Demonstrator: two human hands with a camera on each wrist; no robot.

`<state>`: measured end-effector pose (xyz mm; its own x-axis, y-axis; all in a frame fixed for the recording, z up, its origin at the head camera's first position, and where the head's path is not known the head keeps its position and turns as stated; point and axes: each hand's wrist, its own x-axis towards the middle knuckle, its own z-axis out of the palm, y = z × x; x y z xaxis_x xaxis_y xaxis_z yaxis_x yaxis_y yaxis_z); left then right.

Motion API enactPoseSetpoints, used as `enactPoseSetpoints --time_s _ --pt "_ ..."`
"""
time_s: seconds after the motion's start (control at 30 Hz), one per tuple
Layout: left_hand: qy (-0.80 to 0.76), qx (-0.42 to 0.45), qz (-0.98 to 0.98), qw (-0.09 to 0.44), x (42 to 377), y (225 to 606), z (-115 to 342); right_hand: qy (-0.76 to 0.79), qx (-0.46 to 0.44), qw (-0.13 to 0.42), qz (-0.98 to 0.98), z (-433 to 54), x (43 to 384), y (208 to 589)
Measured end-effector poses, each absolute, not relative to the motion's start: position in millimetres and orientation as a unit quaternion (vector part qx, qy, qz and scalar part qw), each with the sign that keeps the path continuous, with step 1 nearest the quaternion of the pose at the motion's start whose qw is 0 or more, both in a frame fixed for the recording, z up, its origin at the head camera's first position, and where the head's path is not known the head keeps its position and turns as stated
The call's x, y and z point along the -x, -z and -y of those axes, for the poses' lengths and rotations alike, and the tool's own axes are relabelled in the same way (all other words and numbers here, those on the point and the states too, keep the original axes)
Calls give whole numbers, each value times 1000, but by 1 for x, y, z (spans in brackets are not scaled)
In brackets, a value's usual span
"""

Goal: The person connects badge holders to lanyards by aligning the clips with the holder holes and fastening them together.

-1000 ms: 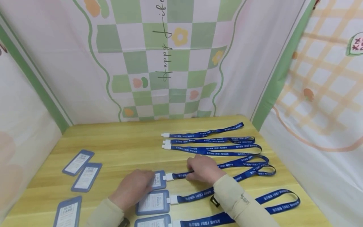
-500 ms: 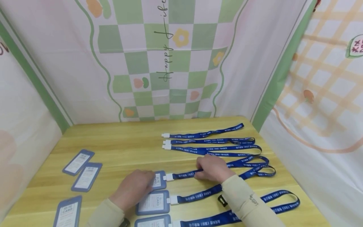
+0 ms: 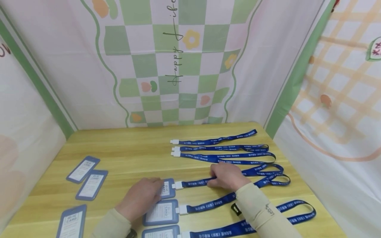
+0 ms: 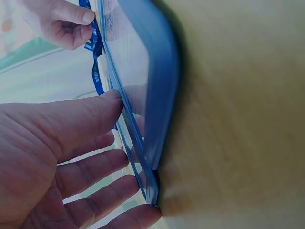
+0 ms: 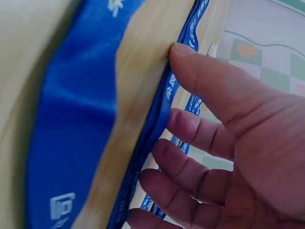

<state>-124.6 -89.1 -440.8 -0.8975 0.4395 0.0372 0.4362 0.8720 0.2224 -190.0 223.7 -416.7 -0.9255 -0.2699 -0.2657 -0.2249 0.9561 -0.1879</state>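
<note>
My left hand holds a blue-framed ID badge holder flat on the table. The left wrist view shows its thumb on the near edge and fingers on the far side. A white clip joins this holder to a blue lanyard with white print. Farther right along that strap, my right hand pinches the lanyard between thumb and fingers. Nearer me lies a second badge holder with its lanyard, and a third holder is partly cut off by the frame.
At the back of the wooden table lie loose lanyards, the farthest lanyard nearly straight. On the left are badge holders without straps, including a holder and a nearer holder. A patterned curtain hangs behind.
My right hand has slid to the right along the lanyard, more in the first half second than since. The left hand has stayed on the badge holder.
</note>
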Motion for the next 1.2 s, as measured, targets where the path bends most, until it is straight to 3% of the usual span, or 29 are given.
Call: enactPoseSetpoints --time_s 1.2 --pt "-104 -228 -968 -15 125 444 88 65 220 4 -973 -140 219 410"
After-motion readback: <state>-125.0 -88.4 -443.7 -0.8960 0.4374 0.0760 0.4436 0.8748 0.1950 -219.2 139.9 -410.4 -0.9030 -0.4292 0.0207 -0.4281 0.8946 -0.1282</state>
